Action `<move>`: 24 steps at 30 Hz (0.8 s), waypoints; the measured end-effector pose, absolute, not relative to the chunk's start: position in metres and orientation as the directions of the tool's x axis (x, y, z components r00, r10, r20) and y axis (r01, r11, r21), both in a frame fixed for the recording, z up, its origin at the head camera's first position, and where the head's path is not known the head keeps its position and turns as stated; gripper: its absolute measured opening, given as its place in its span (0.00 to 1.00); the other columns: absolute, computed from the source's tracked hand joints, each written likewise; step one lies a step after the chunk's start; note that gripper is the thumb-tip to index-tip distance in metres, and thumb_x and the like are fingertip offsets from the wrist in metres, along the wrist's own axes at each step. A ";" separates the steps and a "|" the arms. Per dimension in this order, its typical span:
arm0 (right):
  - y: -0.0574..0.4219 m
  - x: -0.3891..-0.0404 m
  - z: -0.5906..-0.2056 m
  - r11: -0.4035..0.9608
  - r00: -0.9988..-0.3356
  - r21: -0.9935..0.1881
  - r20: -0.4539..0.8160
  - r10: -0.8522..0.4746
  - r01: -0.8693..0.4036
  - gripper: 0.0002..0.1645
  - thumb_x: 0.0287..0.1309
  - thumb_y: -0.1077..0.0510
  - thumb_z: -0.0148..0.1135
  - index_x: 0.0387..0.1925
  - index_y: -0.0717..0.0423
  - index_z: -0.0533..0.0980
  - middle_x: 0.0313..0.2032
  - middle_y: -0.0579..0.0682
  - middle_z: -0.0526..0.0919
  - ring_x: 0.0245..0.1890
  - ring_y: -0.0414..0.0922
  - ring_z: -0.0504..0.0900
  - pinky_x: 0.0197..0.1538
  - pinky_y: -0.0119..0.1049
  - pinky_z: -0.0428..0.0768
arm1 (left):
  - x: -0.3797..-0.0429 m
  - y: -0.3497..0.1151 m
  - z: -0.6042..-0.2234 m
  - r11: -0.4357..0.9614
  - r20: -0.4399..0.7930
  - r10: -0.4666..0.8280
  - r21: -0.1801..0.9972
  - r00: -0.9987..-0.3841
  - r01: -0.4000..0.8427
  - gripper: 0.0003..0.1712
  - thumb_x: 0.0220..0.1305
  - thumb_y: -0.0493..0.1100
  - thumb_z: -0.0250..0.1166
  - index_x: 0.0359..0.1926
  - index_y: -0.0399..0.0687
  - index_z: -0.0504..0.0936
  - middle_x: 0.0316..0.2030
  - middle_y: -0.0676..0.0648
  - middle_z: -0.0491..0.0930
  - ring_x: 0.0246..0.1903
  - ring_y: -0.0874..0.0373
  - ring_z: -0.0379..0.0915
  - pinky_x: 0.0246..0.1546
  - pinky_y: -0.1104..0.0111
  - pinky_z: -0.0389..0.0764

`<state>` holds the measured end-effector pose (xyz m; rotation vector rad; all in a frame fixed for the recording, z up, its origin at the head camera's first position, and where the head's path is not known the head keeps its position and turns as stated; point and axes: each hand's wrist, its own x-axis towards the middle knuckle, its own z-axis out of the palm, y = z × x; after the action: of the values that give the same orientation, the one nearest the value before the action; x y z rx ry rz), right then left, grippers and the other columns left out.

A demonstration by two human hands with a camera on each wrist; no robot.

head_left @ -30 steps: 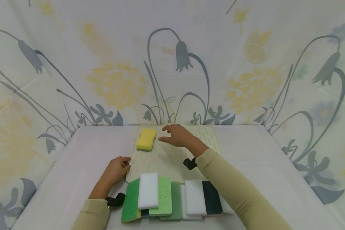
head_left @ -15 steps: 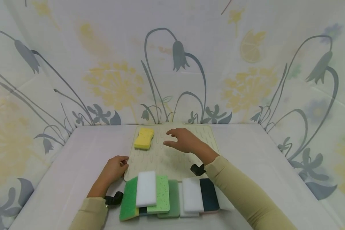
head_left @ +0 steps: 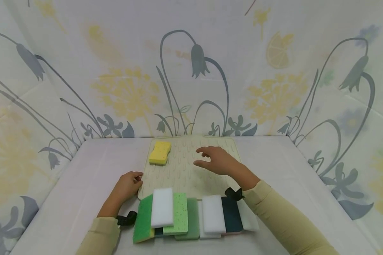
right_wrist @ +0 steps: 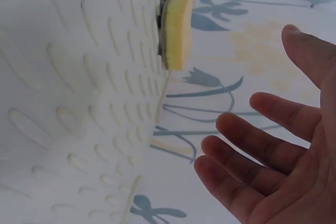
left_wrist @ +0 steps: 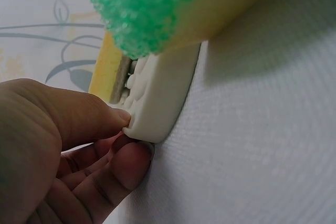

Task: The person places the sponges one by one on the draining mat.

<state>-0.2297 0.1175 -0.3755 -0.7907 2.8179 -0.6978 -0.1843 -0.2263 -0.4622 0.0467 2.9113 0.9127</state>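
A cream ridged mat [head_left: 178,177] lies flat on the table. On its far left part rests a yellow sponge [head_left: 160,153] with a dark underside, seen also in the right wrist view. My left hand [head_left: 126,186] pinches the mat's left edge between thumb and fingers, as the left wrist view shows up close. Above the right half of the mat hovers my right hand [head_left: 217,160]. Its fingers are relaxed and apart, and nothing is in it. In the right wrist view the yellow sponge [right_wrist: 178,30] is well away from the fingertips.
Along the mat's near edge lie several sponges and pads: a green scourer [head_left: 143,219], a white pad [head_left: 162,208], a speckled light green sponge [head_left: 181,214], a second white pad [head_left: 214,214] and a dark pad [head_left: 232,215]. Flower-patterned cloth [head_left: 191,88] stands behind the table.
My right hand has moved right and slightly nearer, away from the yellow sponge. My left hand has stayed at the mat's edge.
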 end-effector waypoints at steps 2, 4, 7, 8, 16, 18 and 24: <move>0.123 -0.226 -0.375 0.751 -0.853 -0.471 0.005 -0.522 -0.463 0.36 0.62 0.36 0.57 0.66 0.47 0.68 0.58 0.53 0.78 0.58 0.51 0.77 0.56 0.49 0.76 | -0.184 -0.226 -0.462 0.824 -0.076 0.056 0.567 -0.996 0.003 0.24 0.64 0.37 0.58 0.60 0.32 0.75 0.41 0.41 0.79 0.34 0.56 0.75 0.27 0.68 0.74; 0.128 -0.223 -0.375 0.752 -0.853 -0.466 0.013 -0.522 -0.467 0.36 0.62 0.35 0.57 0.66 0.46 0.69 0.58 0.52 0.78 0.57 0.50 0.77 0.56 0.48 0.76 | -0.184 -0.226 -0.462 0.823 -0.078 0.053 0.568 -0.996 0.000 0.24 0.64 0.37 0.58 0.60 0.32 0.75 0.41 0.41 0.79 0.34 0.56 0.75 0.27 0.68 0.74; 0.136 -0.218 -0.374 0.754 -0.856 -0.465 0.017 -0.517 -0.465 0.36 0.61 0.35 0.57 0.66 0.44 0.69 0.57 0.52 0.79 0.57 0.50 0.78 0.55 0.49 0.77 | -0.184 -0.226 -0.462 0.829 -0.067 0.060 0.559 -0.996 0.013 0.23 0.64 0.37 0.59 0.59 0.32 0.75 0.41 0.41 0.80 0.36 0.54 0.76 0.28 0.67 0.75; 0.138 -0.216 -0.373 0.755 -0.857 -0.464 0.016 -0.516 -0.463 0.36 0.61 0.34 0.57 0.66 0.44 0.69 0.57 0.52 0.79 0.57 0.50 0.78 0.54 0.49 0.77 | -0.184 -0.226 -0.462 0.831 -0.063 0.063 0.555 -0.996 0.017 0.23 0.64 0.37 0.59 0.59 0.32 0.75 0.41 0.41 0.80 0.37 0.54 0.77 0.29 0.67 0.75; 0.158 -0.202 -0.370 0.758 -0.861 -0.473 -0.001 -0.509 -0.448 0.37 0.61 0.34 0.57 0.67 0.44 0.68 0.59 0.49 0.78 0.58 0.51 0.77 0.55 0.49 0.77 | -0.185 -0.228 -0.464 0.837 -0.053 0.066 0.547 -0.996 0.026 0.23 0.65 0.38 0.58 0.59 0.32 0.75 0.42 0.40 0.80 0.39 0.52 0.78 0.32 0.65 0.77; 0.164 -0.197 -0.371 0.762 -0.863 -0.470 -0.005 -0.506 -0.445 0.38 0.61 0.34 0.57 0.67 0.44 0.67 0.59 0.49 0.77 0.58 0.51 0.77 0.54 0.49 0.77 | -0.185 -0.227 -0.464 0.837 -0.054 0.069 0.547 -0.996 0.028 0.23 0.65 0.38 0.58 0.59 0.32 0.75 0.42 0.40 0.80 0.39 0.52 0.78 0.32 0.64 0.77; 0.176 -0.184 -0.375 0.759 -0.860 -0.478 -0.015 -0.510 -0.441 0.38 0.60 0.34 0.57 0.68 0.44 0.67 0.60 0.49 0.77 0.58 0.51 0.77 0.54 0.50 0.77 | -0.185 -0.228 -0.466 0.830 -0.062 0.065 0.557 -0.996 0.019 0.24 0.65 0.38 0.58 0.60 0.32 0.75 0.42 0.41 0.79 0.37 0.54 0.77 0.30 0.66 0.76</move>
<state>-0.1844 0.1758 -0.3749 -0.7638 2.8099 -0.7087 -0.1853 -0.2277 -0.4656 0.0671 2.9305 0.8903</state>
